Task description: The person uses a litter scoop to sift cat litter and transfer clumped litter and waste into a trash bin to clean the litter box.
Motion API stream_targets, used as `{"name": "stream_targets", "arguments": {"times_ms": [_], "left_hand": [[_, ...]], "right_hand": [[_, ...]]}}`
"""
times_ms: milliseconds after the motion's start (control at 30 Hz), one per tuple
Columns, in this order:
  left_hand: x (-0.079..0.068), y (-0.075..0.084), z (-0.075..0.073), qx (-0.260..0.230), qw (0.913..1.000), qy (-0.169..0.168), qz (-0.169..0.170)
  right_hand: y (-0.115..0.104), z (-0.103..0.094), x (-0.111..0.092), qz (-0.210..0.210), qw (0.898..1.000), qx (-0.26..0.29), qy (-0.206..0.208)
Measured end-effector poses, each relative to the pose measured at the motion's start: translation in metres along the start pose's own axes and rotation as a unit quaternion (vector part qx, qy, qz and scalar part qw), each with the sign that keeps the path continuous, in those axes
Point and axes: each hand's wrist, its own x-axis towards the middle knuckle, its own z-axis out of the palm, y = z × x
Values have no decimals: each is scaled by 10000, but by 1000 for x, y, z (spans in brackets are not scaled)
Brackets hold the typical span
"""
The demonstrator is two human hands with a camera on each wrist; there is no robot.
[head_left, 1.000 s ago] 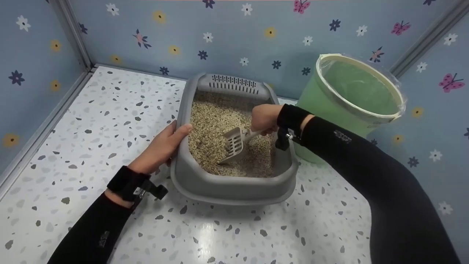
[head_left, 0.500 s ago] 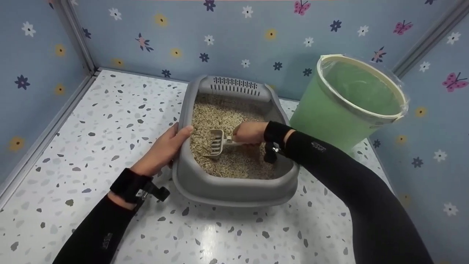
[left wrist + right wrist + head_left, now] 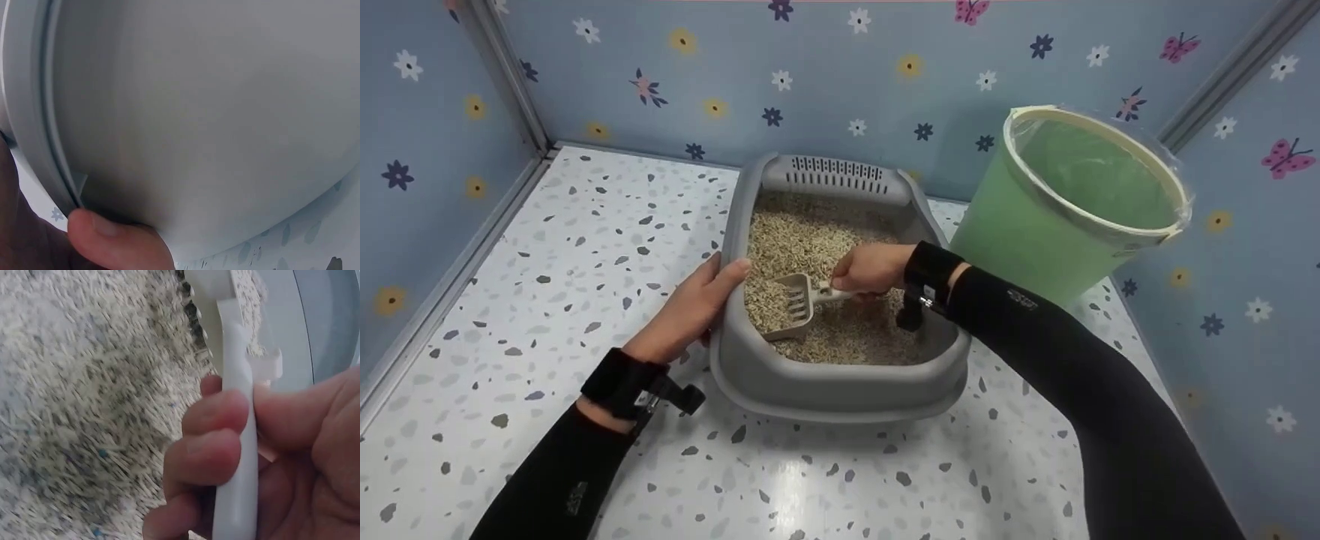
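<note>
A grey litter box (image 3: 840, 390) holds pale, grainy litter (image 3: 810, 236). On its left rim my left hand (image 3: 688, 307) keeps a grip, thumb over the edge; the left wrist view has a fingertip (image 3: 121, 242) pressed on the box's outer wall (image 3: 191, 112). My right hand (image 3: 874, 268) is inside the box, gripping a slotted beige litter scoop (image 3: 811, 301). Curled fingers wrap the scoop's handle (image 3: 236, 506) in the right wrist view. The scoop's head is tilted against the litter near the left inner wall, and some litter lies in it.
A green bin (image 3: 1027, 225) with a clear liner stands right of the box, close to the right forearm. Flower-patterned panels (image 3: 840, 90) enclose the back and sides. The floor (image 3: 600, 202) is white with grey speckles.
The right hand has moved left and down across the litter, carrying the scoop from the middle to the left inner wall. The left hand has stayed on the rim.
</note>
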Motion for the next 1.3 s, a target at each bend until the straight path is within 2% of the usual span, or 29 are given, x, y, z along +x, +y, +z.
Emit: {"name": "stream_targets", "arguments": {"times_ms": [133, 367, 567, 1300], "left_hand": [[0, 0, 1, 28, 10000, -22, 64], [-1, 0, 0, 150, 9999, 23, -58], [-2, -1, -1, 167, 9998, 55, -115], [-1, 1, 1, 231, 9996, 33, -134]], "right_hand": [[0, 2, -7, 28, 9997, 240, 72], [1, 2, -15, 30, 9899, 1300, 564], [0, 3, -14, 35, 9839, 1616, 760], [7, -2, -23, -172, 9773, 1839, 1040]]}}
